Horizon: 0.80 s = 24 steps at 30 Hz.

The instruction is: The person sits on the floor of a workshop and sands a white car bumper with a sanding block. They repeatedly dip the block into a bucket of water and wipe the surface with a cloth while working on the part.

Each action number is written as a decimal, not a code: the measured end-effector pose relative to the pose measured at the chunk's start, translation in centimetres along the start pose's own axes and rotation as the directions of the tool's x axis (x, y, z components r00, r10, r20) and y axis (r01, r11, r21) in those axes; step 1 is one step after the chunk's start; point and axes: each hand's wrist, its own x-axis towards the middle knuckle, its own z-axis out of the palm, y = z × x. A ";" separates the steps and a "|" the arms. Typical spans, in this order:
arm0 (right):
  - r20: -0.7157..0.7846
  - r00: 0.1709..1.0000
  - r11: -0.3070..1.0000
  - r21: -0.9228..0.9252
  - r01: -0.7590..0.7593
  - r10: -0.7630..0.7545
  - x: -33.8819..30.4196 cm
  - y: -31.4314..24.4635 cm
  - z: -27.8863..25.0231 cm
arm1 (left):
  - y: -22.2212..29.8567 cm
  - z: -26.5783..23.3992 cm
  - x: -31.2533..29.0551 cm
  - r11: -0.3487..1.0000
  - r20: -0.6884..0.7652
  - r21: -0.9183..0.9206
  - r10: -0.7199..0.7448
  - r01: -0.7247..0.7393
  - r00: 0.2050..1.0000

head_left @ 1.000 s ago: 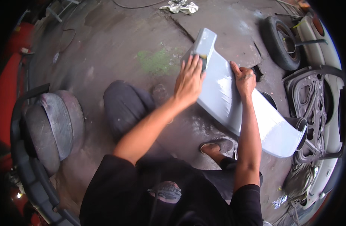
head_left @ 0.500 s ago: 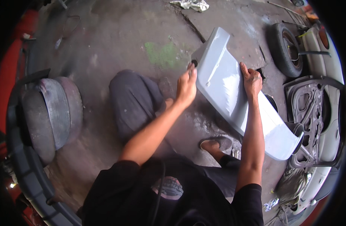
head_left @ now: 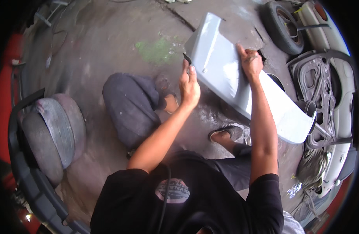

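Both hands clamp the grey body panel (head_left: 242, 82): our left hand (head_left: 190, 86) pinches its near-left edge, our right hand (head_left: 250, 62) curls over its far edge. Since a second ago we have lifted it higher and steeper off the concrete floor (head_left: 109, 46). Its long axis runs upper-left to lower-right, the narrow end pointing away from us.

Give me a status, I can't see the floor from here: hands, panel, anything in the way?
Left hand grips grey body panel at its left edge. Right hand clamps the far edge. Panel tilted, off the floor. Tyre and car door lie close by.
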 end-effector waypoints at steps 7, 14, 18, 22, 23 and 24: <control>-0.037 0.999 0.998 0.064 0.024 -0.022 0.1 1.0 0.1 | 1.7 3.0 -4.6 0.425 0.506 0.666 0.347 -0.613 0.790; -0.130 0.921 0.848 0.361 0.388 -0.366 -0.8 2.9 -1.5 | 5.0 4.1 -1.2 0.733 0.579 0.285 0.382 -0.618 0.720; 0.095 0.818 0.652 0.658 0.376 -0.568 -5.0 2.5 -2.1 | 6.5 2.1 1.7 0.987 0.467 -0.016 0.151 -0.163 0.871; 0.142 0.839 0.581 0.780 0.232 -0.525 -8.6 -1.1 -3.7 | 6.6 0.4 3.3 0.979 0.512 0.046 0.149 -0.200 0.846; 0.144 0.907 0.591 0.796 0.131 -0.396 -9.4 -1.6 -3.5 | 7.2 0.1 3.6 0.977 0.563 0.061 0.134 -0.202 0.815; 0.114 0.936 0.636 0.760 0.133 -0.333 -9.7 -1.0 -3.8 | 7.8 0.4 3.5 0.978 0.622 0.064 0.115 -0.197 0.774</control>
